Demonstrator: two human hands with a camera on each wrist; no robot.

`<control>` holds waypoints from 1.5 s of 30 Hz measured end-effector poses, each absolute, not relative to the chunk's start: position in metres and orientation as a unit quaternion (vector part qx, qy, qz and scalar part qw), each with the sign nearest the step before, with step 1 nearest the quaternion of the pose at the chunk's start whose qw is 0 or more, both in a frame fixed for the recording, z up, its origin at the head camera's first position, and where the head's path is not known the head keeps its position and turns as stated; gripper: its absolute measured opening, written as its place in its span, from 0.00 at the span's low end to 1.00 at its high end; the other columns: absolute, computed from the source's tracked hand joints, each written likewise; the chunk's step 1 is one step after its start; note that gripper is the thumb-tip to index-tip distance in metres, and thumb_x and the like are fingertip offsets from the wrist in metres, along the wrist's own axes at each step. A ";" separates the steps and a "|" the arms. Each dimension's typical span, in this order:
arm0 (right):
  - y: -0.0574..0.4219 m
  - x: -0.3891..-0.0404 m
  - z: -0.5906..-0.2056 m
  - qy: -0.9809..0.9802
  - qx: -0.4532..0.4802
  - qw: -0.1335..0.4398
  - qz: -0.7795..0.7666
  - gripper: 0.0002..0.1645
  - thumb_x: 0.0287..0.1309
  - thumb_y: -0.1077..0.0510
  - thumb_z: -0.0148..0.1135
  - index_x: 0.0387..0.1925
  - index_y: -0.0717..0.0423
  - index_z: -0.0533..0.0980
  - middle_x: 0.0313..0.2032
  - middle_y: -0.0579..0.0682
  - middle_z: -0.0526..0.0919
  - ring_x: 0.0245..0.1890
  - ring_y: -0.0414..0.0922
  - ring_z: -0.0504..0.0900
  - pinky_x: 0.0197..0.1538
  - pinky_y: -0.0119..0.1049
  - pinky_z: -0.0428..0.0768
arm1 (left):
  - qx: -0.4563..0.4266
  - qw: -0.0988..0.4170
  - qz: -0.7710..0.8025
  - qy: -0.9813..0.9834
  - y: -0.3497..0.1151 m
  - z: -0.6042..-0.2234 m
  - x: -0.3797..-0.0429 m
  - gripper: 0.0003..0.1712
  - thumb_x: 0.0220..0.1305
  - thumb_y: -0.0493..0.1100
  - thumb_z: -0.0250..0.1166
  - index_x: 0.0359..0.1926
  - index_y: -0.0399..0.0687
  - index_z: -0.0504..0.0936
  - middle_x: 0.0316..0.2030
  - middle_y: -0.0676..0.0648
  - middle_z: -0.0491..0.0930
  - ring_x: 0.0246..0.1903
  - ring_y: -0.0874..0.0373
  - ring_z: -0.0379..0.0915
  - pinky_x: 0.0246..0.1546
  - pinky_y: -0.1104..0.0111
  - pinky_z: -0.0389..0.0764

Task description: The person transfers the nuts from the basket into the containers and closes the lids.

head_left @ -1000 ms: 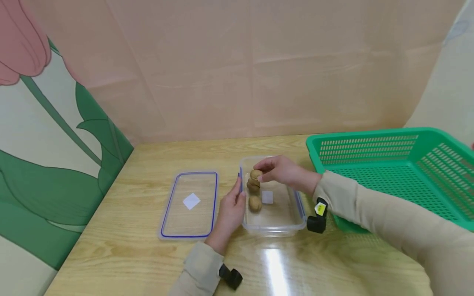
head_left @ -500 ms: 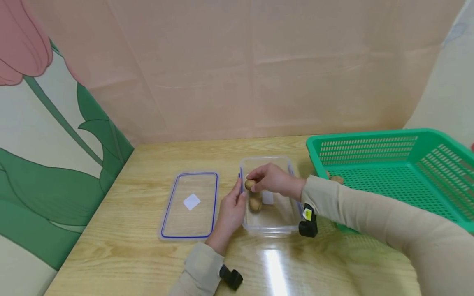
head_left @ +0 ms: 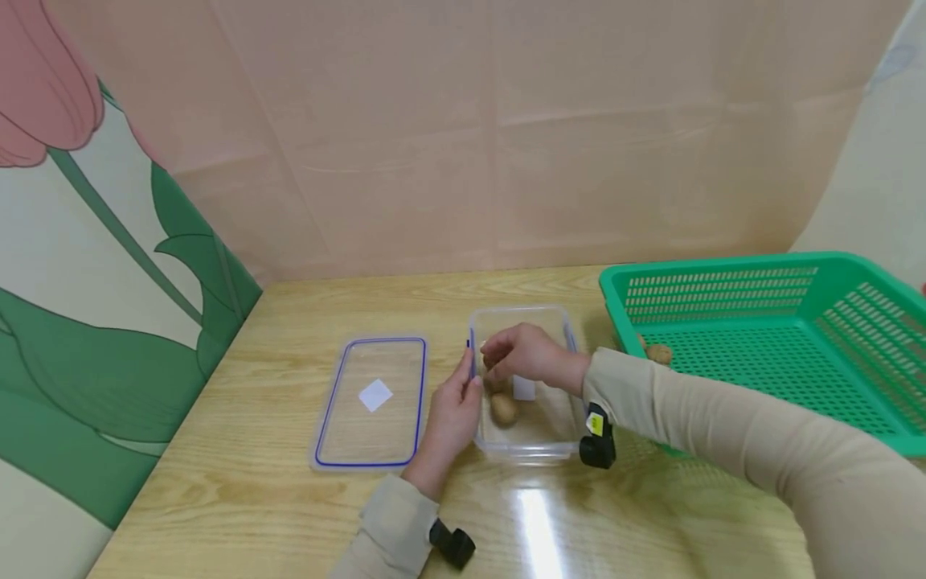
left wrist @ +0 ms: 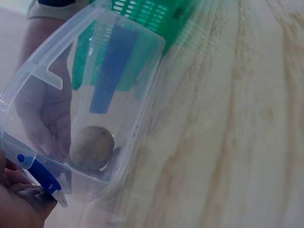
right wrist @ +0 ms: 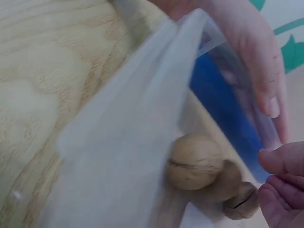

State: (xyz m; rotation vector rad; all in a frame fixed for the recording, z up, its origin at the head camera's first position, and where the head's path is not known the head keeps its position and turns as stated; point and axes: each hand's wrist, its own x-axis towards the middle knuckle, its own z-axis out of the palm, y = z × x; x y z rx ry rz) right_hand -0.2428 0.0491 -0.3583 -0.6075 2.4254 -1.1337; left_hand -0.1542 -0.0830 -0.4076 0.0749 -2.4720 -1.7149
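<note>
My left hand (head_left: 454,408) steadies the left side of a clear plastic food box (head_left: 531,445). Its fingers lie straight along that wall, beside the blue clip (left wrist: 44,175). Inside the box, my right hand (head_left: 530,354) reaches down with loosely bent fingers, the fingertips right at a cracked walnut (right wrist: 241,202). Thumb and finger show a gap with nothing between them in the right wrist view. A larger walnut (right wrist: 194,161) sits nearer the box's front, with another walnut (right wrist: 224,183) partly hidden behind it. The right hand covers part of the walnuts in the head view.
A lid (head_left: 372,450) with a blue seal lies left of the box, a white square (head_left: 375,395) at its middle. To the right stands a green slotted basket (head_left: 796,354) holding walnuts (head_left: 658,354) near its left wall. The right forearm crosses its front edge.
My right hand has moved left and towards me inside the box, lowering a walnut beside the others. The front walnut has shifted slightly towards me. My left hand has stayed put.
</note>
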 end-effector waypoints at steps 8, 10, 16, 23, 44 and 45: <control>0.056 -0.244 -0.345 0.854 -0.193 0.189 -0.444 0.24 0.49 0.65 0.66 0.51 0.64 0.76 0.48 0.60 0.80 0.49 0.51 0.78 0.50 0.39 0.80 | 0.018 0.072 -0.562 -0.824 -0.082 -0.409 -0.154 0.28 0.69 0.39 0.50 0.68 0.47 0.58 0.64 0.39 0.62 0.63 0.46 0.59 0.63 0.55 0.64; 0.060 -0.245 -0.339 0.849 -0.189 0.188 -0.455 0.24 0.51 0.64 0.64 0.52 0.64 0.75 0.51 0.61 0.79 0.51 0.51 0.77 0.53 0.41 0.78 | 0.015 0.075 -0.561 -0.824 -0.083 -0.410 -0.154 0.28 0.69 0.38 0.50 0.68 0.46 0.58 0.64 0.38 0.62 0.63 0.46 0.59 0.63 0.56 0.63; 0.076 -0.249 -0.322 0.827 -0.184 0.180 -0.500 0.26 0.55 0.64 0.61 0.57 0.66 0.70 0.55 0.64 0.74 0.55 0.54 0.73 0.60 0.46 0.73 | 0.015 0.075 -0.568 -0.820 -0.082 -0.410 -0.153 0.28 0.69 0.39 0.50 0.68 0.47 0.58 0.64 0.39 0.61 0.64 0.47 0.58 0.64 0.57 0.62; 0.108 -0.250 -0.310 0.818 -0.175 0.180 -0.518 0.27 0.57 0.61 0.61 0.59 0.62 0.69 0.57 0.61 0.73 0.57 0.54 0.72 0.65 0.51 0.65 | 0.023 0.071 -0.567 -0.821 -0.081 -0.408 -0.152 0.28 0.68 0.40 0.50 0.69 0.47 0.57 0.65 0.40 0.60 0.64 0.47 0.58 0.64 0.57 0.62; 0.194 -0.252 -0.294 0.834 -0.240 0.204 -0.454 0.29 0.55 0.55 0.63 0.56 0.63 0.71 0.52 0.51 0.79 0.48 0.33 0.77 0.50 0.25 0.76 | 0.033 0.063 -0.556 -0.828 -0.084 -0.406 -0.149 0.28 0.69 0.40 0.49 0.69 0.50 0.57 0.65 0.39 0.59 0.62 0.48 0.62 0.61 0.57 0.69; 0.197 -0.253 -0.295 0.832 -0.244 0.206 -0.454 0.28 0.55 0.56 0.64 0.56 0.64 0.71 0.51 0.49 0.80 0.48 0.34 0.78 0.49 0.25 0.77 | 0.033 0.062 -0.556 -0.828 -0.084 -0.406 -0.149 0.28 0.69 0.40 0.49 0.69 0.50 0.57 0.65 0.39 0.59 0.61 0.48 0.63 0.59 0.58 0.71</control>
